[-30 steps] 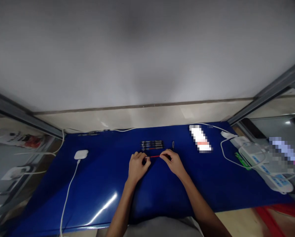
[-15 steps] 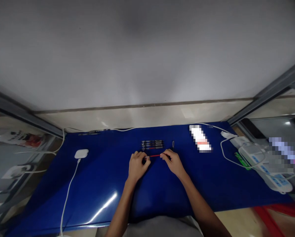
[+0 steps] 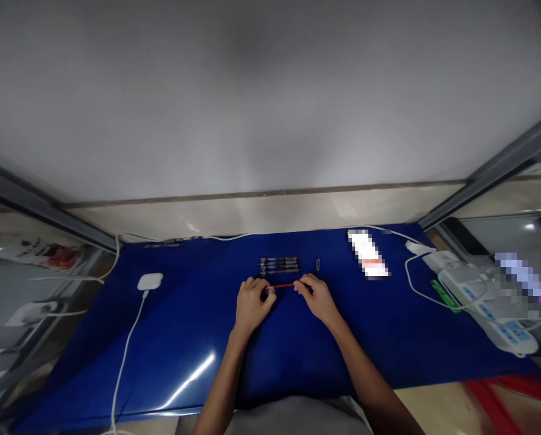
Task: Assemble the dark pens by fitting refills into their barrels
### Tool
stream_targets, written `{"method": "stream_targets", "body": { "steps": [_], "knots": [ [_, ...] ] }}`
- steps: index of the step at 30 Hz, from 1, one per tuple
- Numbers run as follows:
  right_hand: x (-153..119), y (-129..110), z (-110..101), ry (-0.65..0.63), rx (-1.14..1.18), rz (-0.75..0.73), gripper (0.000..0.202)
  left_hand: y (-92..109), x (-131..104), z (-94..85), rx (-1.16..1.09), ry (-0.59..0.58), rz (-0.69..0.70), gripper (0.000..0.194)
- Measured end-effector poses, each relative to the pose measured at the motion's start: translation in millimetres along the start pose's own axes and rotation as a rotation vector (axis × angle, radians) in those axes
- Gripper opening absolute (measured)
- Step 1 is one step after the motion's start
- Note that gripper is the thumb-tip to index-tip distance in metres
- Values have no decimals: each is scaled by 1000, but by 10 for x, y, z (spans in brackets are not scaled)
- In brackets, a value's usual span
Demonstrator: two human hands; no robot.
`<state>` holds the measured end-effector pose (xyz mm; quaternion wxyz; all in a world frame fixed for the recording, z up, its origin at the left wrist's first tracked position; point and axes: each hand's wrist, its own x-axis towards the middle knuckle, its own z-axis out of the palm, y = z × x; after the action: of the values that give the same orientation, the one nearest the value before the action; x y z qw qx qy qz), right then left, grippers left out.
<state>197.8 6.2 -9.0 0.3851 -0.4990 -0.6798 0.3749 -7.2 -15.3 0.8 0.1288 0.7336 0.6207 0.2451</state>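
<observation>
Out on the blue desk [image 3: 184, 326], a thin red rod [image 3: 284, 285] lies almost level between the person's two hands, and I'll take it as the hub of my clock. At eight o'clock the left hand [image 3: 254, 302] is curled with thumb and fingers narrowed around the rod's end, a pale tip just showing there. Between three and four, the right hand [image 3: 316, 297] pinches the other end, its fingertips drawn close together on it. Compared with a second ago, hardly anything differs: both hands keep the same pose, the rod is in the same grip, and the whole view has merely slipped a touch. At twelve, just beyond the rod, a row of pens [image 3: 280, 264] lies side by side, untouched. A small dark cap [image 3: 317, 264] sits near them at two o'clock. Farther off, between two and three, is a bright blurred rectangle [image 3: 369, 254]; out at three, a green item [image 3: 445, 296] lies beside a white power strip [image 3: 488, 312]. Well away at nine rests a white case [image 3: 150, 281], its white cable [image 3: 126, 350] trailing off toward eight.
</observation>
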Motion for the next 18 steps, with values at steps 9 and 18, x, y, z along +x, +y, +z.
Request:
{"method": "stream_targets", "body": {
  "steps": [9,18],
  "knots": [
    [-6,4,16,-50,-32,-72,24,69,-14,16,137,-22,109,22],
    [-11,-79,20,-52,-111,-207,23,80,-10,44,191,-68,175,30]
  ]
}}
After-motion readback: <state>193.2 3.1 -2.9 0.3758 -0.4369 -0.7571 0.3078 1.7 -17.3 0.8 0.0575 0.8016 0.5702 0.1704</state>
